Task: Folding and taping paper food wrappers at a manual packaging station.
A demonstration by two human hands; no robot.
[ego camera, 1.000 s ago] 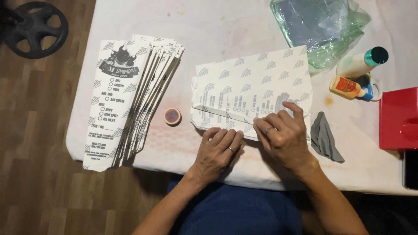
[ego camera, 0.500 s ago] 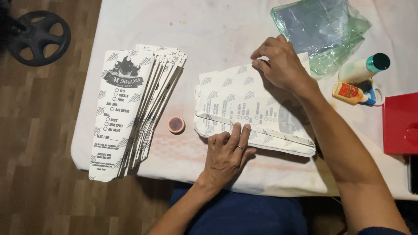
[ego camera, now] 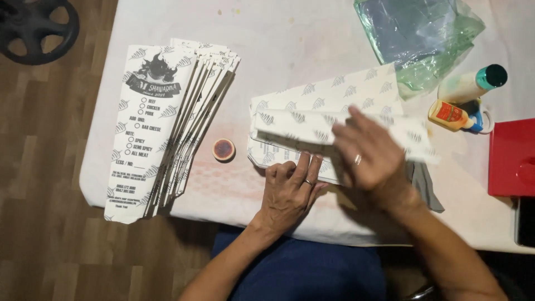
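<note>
A printed paper sheet (ego camera: 329,120) lies partly folded near the middle of a white table (ego camera: 290,33). The left hand (ego camera: 290,192) presses flat, fingers extended, on the sheet's near edge, gripping nothing. The right hand (ego camera: 368,150), blurred, lies open over the sheet's folded flap. A small round cap (ego camera: 223,149) sits just left of the sheet; a stack of finished paper bags (ego camera: 167,122) lies farther left.

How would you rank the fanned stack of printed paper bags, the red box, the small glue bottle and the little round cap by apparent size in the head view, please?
1. Stack of paper bags
2. Red box, partly cut off by the frame
3. Glue bottle
4. Round cap
</note>
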